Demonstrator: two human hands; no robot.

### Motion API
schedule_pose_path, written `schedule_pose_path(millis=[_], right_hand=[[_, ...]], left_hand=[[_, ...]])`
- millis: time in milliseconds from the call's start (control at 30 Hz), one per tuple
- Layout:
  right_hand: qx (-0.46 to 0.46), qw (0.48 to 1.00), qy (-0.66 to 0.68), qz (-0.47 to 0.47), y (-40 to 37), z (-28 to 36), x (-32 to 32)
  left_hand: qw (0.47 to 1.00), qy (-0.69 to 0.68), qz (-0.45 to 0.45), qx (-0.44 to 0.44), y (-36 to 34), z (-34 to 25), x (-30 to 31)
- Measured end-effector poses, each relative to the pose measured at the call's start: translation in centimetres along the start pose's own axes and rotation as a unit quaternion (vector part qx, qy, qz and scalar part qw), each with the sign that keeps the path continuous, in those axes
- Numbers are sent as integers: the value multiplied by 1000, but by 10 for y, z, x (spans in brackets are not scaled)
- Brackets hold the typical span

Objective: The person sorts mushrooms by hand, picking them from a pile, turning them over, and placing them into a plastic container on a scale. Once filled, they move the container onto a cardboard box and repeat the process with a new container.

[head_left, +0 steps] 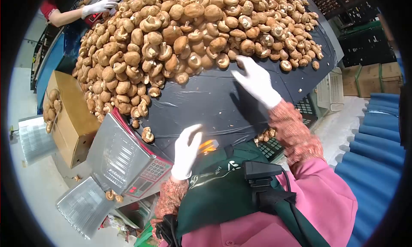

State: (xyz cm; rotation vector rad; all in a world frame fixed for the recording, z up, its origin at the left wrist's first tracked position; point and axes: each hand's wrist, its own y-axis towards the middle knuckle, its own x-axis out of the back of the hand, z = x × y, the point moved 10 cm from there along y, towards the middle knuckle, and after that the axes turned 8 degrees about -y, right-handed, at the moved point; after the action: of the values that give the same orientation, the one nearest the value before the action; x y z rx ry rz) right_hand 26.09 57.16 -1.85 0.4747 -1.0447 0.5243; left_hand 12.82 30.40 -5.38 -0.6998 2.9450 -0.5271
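White-gloved, my right hand (258, 83) is spread at the mushrooms (180, 44), heaped apparently for easy reach; I can't tell its hold. My left hand (186, 155), half-open, looks empty.

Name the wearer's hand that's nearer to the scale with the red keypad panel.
Left. The left hand is right beside the keypad end of the scale; the right hand is farther off, at the near edge of the mushroom pile.
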Motion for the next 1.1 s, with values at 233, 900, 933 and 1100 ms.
schedule_pose_path(millis=[233, 900, 933, 1100], right_hand=[[-197, 977, 35, -72, 73, -13, -62], [-96, 851, -301, 420, -144, -120, 57], [-67, 905, -245, 342, -131, -109, 63], [-100, 994, 39, 21, -48, -87, 48]], left_hand=[[998, -17, -15, 52, -8, 14, 0], [996, -62, 5, 65, 11, 18, -13], [995, -66, 6, 69, 12, 20, -15], [998, 0, 50, 40, 12, 15, -33]])
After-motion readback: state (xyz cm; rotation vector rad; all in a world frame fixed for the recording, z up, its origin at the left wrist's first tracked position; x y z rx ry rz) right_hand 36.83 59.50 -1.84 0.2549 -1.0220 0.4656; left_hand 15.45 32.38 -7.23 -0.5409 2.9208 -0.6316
